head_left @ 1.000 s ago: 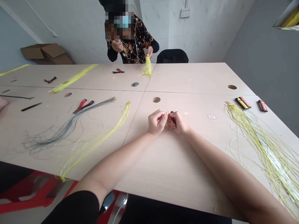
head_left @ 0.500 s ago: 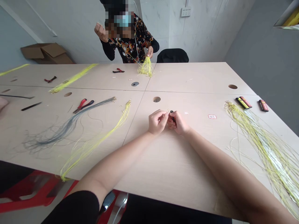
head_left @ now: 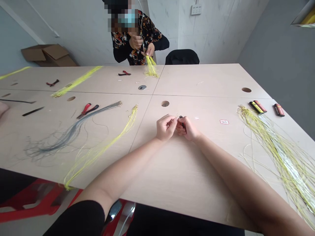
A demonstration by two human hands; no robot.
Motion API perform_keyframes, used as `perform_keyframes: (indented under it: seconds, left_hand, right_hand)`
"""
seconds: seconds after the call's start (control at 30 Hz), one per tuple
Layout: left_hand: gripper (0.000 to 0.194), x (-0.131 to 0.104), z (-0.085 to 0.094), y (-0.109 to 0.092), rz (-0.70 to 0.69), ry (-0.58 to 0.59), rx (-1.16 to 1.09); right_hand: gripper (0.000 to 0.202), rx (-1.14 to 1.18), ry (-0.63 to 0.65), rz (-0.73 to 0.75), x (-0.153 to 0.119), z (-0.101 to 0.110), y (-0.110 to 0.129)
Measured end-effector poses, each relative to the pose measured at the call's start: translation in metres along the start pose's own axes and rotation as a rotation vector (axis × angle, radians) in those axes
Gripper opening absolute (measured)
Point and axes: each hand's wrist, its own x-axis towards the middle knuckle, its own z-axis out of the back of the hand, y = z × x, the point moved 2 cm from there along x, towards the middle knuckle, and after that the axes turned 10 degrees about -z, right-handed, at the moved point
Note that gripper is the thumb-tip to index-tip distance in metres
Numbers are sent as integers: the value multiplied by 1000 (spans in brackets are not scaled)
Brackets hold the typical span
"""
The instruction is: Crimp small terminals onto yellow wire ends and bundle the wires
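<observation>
Above the middle of the table (head_left: 157, 183), my left hand (head_left: 166, 127) pinches a tiny golden piece (head_left: 177, 115) whose details are too small to tell. My right hand (head_left: 188, 128) touches it at the fingertips and is closed round a small black tool (head_left: 181, 121), mostly hidden by the fingers. To the left lie a yellow thread bundle (head_left: 118, 137) and a grey thread bundle (head_left: 73, 132), with red-and-black pliers (head_left: 87, 110) beside the grey one. A long yellow and white bundle (head_left: 273, 144) lies at the right.
Across the table a person (head_left: 140, 42) holds yellow threads (head_left: 151, 67). Two more pliers (head_left: 124, 73) (head_left: 52, 83), a black tool (head_left: 33, 111), another yellow bundle (head_left: 77, 82) and lighters (head_left: 258, 106) lie around. A hand edge (head_left: 3, 108) shows at far left.
The person across the table has lowered a raised hand to the chest, near the yellow threads. My two hands have hardly moved.
</observation>
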Motion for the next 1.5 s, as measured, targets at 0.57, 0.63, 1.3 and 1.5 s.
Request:
perform_keyframes:
  seconds: [0.57,0.63,1.3,1.5]
  left_hand:
    - [32,-1,-1,4,-44,-35,-33]
    - [32,-1,-1,5,-25,-40,-27]
    - [29,1,-4,8,62,31,1]
    - [27,0,-4,8,40,17,3]
  right_hand:
    - [42,95,-24,129,-1,5,0]
    - [41,135,-118,237,-3,8,3]
    - [31,18,-286,351,2,18,2]
    - [26,-10,-300,357,2,17,3]
